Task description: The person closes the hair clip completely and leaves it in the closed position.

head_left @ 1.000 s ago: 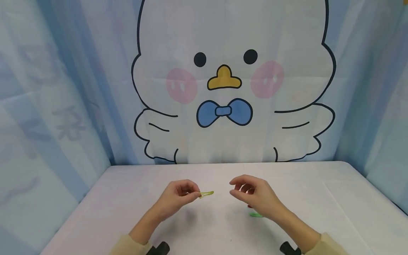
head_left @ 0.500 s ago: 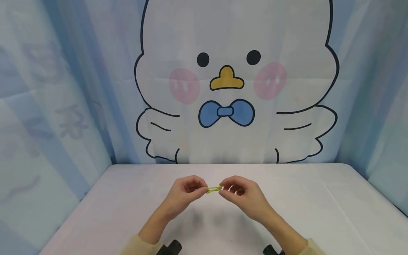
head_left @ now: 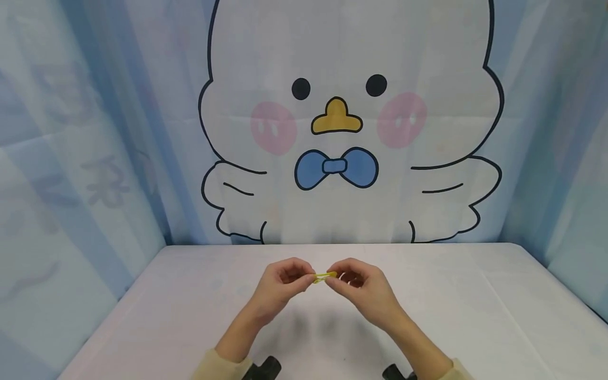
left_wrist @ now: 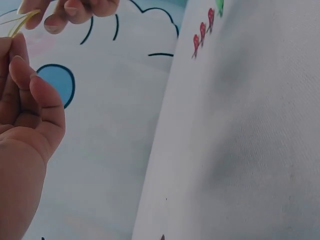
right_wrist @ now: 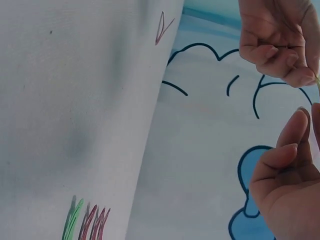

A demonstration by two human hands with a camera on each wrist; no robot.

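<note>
Both hands meet above the table, fingertips to fingertips, with a small yellow snap hair clip (head_left: 325,276) between them. Thumb and fingers of my left hand (head_left: 284,282) pinch its left end. At the other end, my right hand (head_left: 363,287) pinches with thumb and forefinger. From the left wrist, the yellow hair clip (left_wrist: 24,22) appears as a narrow V with parted arms. The right wrist view catches only a sliver of it at the frame edge, beside the left hand (right_wrist: 282,47).
Three red hair clips (left_wrist: 202,34) lie in a row beside a green hair clip (right_wrist: 73,220) on the white table (head_left: 475,306). A thin dark-red V-shaped piece (right_wrist: 161,31) lies farther off. Behind stands a printed curtain (head_left: 332,211).
My right hand has come left to the hair clip and now pinches its free end. The left hand has moved right and slightly up, still holding the clip.
</note>
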